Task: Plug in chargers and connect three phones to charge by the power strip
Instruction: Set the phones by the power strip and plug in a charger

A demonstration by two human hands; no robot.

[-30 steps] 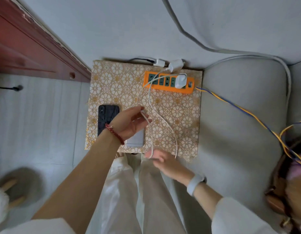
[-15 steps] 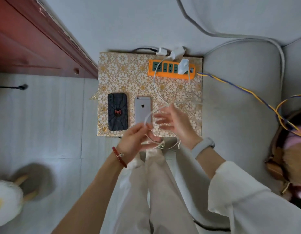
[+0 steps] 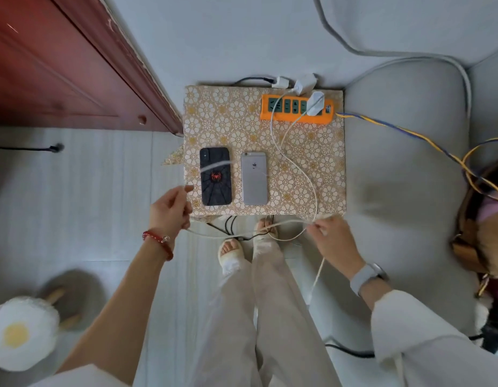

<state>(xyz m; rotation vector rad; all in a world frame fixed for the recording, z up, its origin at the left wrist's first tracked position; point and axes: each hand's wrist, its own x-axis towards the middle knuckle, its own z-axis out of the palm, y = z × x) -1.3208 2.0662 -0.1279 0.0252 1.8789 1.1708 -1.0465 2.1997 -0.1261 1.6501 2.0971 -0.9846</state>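
Since half a second ago our two hands have drawn apart, and the white cable (image 3: 295,163) that was bunched between them now runs in a long slack line.

We take the floral-patterned board (image 3: 228,118) as landmark.

Item, nearest us, off the board's near right corner: our right hand (image 3: 330,237), white watch band at the wrist, finger and thumb pinching the thin round cable. One blurred length drops from it towards us.

Item, off the near left corner: our left hand (image 3: 169,210), red bead bracelet at the wrist, fingers curled and pinching the cable's other stretch. A blurred loop rises from it across the black phone (image 3: 215,176).

Item, below the near edge: the cable sagging between the hands, above our sandalled feet and some thin black cords on the pale floor.

Item, on the board's near half: black phone, flat, back up, matte web-textured case with a red spider. Just right of it, apart, a silver phone (image 3: 254,180), smooth metal back up. We cannot tell that either is plugged in.

Item, far right corner of the board: orange plastic power strip (image 3: 296,111), oblong, green sockets, one white charger (image 3: 315,103) seated in it. The cable curves from there down the board's right half.

Item, just past the far edge: two more white chargers, one (image 3: 281,82) with a black cord, one (image 3: 305,83) larger.
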